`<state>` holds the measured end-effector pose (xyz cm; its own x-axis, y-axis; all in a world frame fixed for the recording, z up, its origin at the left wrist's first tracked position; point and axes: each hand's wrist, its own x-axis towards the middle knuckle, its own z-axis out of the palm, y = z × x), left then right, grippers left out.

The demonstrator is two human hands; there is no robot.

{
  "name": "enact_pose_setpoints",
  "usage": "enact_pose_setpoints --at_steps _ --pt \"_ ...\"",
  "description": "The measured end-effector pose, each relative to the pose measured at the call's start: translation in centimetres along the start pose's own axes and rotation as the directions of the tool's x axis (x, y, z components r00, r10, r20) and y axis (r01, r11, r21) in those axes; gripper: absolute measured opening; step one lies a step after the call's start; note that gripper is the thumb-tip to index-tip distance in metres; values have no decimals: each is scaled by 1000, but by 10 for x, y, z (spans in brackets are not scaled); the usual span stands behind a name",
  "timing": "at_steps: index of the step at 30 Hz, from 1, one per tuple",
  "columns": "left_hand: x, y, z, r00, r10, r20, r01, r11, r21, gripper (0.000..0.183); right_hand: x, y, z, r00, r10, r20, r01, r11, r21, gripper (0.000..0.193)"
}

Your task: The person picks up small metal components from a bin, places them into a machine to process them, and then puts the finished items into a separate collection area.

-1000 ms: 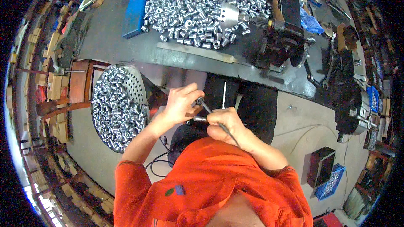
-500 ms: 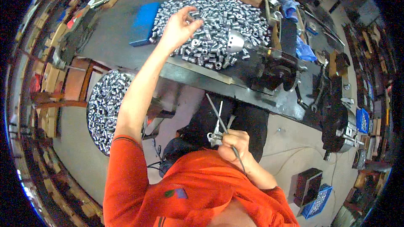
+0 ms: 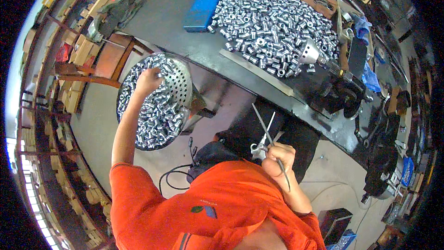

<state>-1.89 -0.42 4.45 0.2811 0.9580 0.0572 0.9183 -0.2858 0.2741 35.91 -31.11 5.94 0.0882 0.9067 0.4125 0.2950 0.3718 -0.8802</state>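
Observation:
My left hand (image 3: 149, 81) reaches down to a round perforated metal tray (image 3: 181, 79) on the left, its fingers curled among small silver metal sleeves (image 3: 159, 125). What its fingertips grip, if anything, I cannot make out. In front of my body, my right hand (image 3: 280, 158) is closed round a thin dark rod, like a slim file (image 3: 261, 119), slanting with its tapered end toward me. Beside those fingers are a ring-ended silver piece (image 3: 257, 151) and a thin bright rod (image 3: 269, 128); whether the hand holds these too I cannot tell.
A large pile of metal sleeves (image 3: 273, 28) covers part of the dark workbench (image 3: 185, 48), between a blue box (image 3: 203, 9) and a black machine (image 3: 342, 92). A flat metal bar (image 3: 256, 72) lies along the front edge. A wooden chair (image 3: 113, 58) stands left of the tray.
My left hand has gone from above the pile on the bench down to the round tray. The view has turned left. My right hand keeps its hold on the file.

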Motion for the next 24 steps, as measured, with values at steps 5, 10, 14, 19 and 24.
enact_pose_setpoints --at_steps 5,10,14,19,24 --pt "-10 6 25 995 -89 44 64 916 397 27 -3 -2 2 999 51 19 -51 998 42 28" --pt "4 6 36 970 -192 147 137 937 322 23 -7 0 -1 997 68 35 -69 997 31 28" --pt "0 -8 37 979 -139 149 108 973 204 29 -6 -2 3 996 88 -6 -88 995 42 23" --pt "-11 35 15 984 -90 154 85 996 40 28 -5 -2 1 993 119 12 -120 991 65 24" --pt "-40 129 -8 975 220 25 -148 732 -665 34 -13 9 -1 988 153 18 -153 988 34 30"
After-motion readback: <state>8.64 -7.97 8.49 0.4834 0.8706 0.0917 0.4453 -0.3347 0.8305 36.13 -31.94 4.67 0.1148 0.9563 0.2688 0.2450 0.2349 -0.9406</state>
